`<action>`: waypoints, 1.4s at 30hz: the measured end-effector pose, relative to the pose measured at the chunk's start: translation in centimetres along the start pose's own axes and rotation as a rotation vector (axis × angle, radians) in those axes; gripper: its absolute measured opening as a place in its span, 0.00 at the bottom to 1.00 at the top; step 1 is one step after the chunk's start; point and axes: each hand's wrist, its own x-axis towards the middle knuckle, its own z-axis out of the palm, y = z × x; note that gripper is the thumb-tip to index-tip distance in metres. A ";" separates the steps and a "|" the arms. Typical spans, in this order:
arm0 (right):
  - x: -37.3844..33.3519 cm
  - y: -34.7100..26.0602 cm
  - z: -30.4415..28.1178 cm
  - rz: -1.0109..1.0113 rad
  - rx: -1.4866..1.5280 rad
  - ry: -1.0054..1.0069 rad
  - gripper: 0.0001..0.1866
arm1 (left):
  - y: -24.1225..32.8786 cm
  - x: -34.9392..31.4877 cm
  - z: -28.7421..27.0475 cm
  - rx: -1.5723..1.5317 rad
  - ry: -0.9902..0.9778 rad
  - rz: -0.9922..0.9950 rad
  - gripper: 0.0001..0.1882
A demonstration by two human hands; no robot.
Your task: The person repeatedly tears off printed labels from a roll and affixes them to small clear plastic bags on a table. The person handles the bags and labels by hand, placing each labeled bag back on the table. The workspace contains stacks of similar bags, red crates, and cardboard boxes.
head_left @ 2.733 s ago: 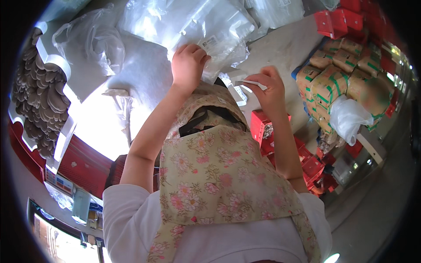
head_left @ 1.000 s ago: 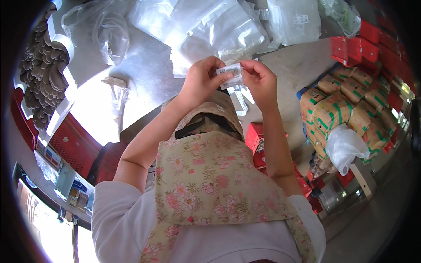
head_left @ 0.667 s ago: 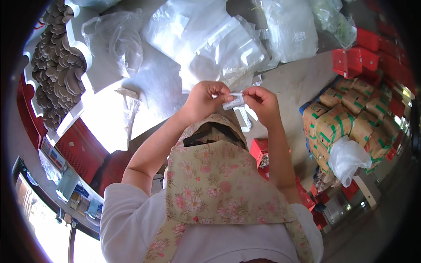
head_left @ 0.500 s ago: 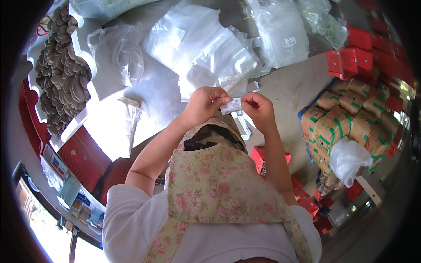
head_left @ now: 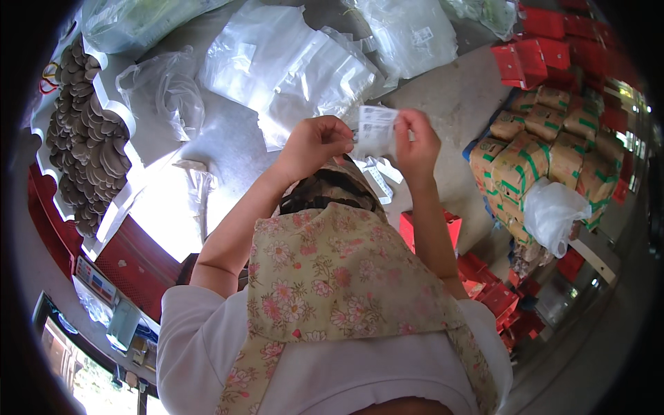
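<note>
Between my hands hangs a short strip of white printed labels (head_left: 377,128), somewhat blurred. My right hand (head_left: 418,144) pinches its right end between thumb and fingers. My left hand (head_left: 316,147) is closed in a pinch beside the strip's lower left; whatever it may hold is too small to make out. Below the strip lie white strips of paper or backing (head_left: 377,181). Just beyond my hands is a stack of clear plastic bags (head_left: 290,66), one bearing a white label.
At the left a white foam box (head_left: 114,104) holds many grey-brown mushrooms (head_left: 90,145). A plastic-wrapped long thing (head_left: 199,197) lies near my left forearm. Taped brown packages (head_left: 526,162) are stacked at the right, with a white plastic bag (head_left: 553,214) on them. Red crates (head_left: 532,62) stand behind.
My hands have moved apart. The label strip, earlier stretched between both hands, now shows a longer piece raised in my right hand. The view has shifted slightly.
</note>
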 end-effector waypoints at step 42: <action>-0.5 -3.5 -1.3 -0.113 0.155 -0.178 0.17 | 0.9 -1.1 5.1 -0.220 0.113 0.253 0.10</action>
